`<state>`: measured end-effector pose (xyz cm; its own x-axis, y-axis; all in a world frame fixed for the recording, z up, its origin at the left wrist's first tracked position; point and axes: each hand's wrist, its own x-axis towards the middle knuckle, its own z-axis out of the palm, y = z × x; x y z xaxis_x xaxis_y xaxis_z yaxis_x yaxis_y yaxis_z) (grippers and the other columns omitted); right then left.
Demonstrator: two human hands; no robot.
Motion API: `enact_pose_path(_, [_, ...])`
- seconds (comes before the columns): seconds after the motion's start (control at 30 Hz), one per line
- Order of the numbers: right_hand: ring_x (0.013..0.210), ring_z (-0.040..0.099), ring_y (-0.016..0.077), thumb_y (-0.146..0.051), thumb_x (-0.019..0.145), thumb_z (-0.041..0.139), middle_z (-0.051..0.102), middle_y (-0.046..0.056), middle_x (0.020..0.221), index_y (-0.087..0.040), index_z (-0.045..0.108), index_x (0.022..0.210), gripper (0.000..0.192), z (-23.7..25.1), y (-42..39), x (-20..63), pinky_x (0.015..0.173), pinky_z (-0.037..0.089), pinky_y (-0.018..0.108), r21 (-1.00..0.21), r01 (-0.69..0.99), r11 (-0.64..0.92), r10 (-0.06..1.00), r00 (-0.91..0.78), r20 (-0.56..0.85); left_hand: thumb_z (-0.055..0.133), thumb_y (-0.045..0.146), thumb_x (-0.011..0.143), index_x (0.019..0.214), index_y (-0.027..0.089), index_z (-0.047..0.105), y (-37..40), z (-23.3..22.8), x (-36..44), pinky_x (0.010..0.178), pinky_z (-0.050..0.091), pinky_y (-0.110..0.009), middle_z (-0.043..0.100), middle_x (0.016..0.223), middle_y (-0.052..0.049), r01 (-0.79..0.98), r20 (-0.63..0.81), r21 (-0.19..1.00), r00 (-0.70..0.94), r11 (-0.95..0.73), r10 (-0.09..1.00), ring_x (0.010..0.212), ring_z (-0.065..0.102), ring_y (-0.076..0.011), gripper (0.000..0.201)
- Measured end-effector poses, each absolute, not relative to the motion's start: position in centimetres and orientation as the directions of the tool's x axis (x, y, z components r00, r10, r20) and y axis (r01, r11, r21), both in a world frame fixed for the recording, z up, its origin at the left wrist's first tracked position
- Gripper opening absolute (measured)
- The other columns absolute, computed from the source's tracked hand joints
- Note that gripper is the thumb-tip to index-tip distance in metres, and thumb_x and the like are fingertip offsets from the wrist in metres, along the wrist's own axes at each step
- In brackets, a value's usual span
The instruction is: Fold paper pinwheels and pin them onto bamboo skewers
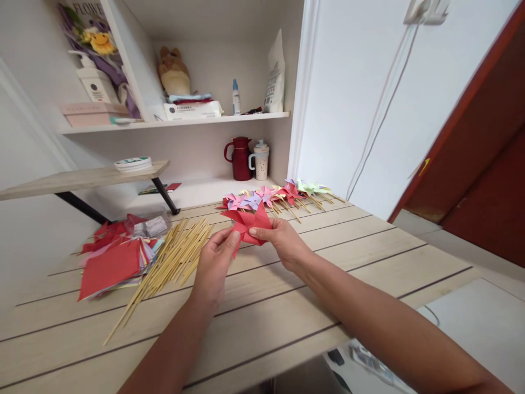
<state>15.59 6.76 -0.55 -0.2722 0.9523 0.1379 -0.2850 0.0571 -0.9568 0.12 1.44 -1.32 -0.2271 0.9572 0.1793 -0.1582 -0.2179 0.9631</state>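
Both hands, left hand [215, 257] and right hand [279, 241], pinch red pinwheel [248, 221], no stick yet; finished pinwheels [279, 194] rowed behind; sticks [172, 260] and paper squares [112, 257] remain.

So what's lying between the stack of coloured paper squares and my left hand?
The loose pile of bamboo sticks lies there on the table, between the paper squares and left hand, in the head view.

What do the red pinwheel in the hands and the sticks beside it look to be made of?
Pinwheel: thin matte paper, judging by its sharp folds and flat colour. Sticks: probably bamboo or pale wood, thin, straight, unpainted, yellowish.
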Motion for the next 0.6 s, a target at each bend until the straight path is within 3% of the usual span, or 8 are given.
enact_pose_path(0.23, [0.070, 0.061, 0.0153, -0.030, 0.059, 0.086, 0.075, 0.002, 0.074, -0.016, 0.080, 0.077, 0.024, -0.58, 6.15, 15.09, 0.076, 0.046, 0.032, -0.959, -0.280, 0.044, 0.940, -0.312, 0.134, 0.085, 0.040, 0.073, 0.106, 0.018, 0.077, 1.35, -1.59, 0.19, 0.098, 0.049, -0.037, 0.077, 0.113, -0.010, -0.149, 0.148, 0.974, -0.139, -0.169, 0.979, 0.106, 0.068, -0.0259, 0.041])
enact_pose_path(0.6, [0.070, 0.061, 0.0143, -0.028, 0.065, 0.083, 0.074, 0.002, 0.075, -0.016, 0.079, 0.080, 0.019, -0.84, 5.95, 14.87, 0.073, 0.047, 0.031, -0.956, -0.283, 0.078, 0.929, -0.328, 0.173, 0.086, 0.035, 0.068, 0.090, 0.018, 0.077, 1.51, -1.65, 0.18, 0.087, 0.051, -0.031, 0.079, 0.093, -0.005, -0.155, 0.148, 0.970, -0.242, -0.189, 0.959, 0.087, 0.069, -0.0190, 0.030])
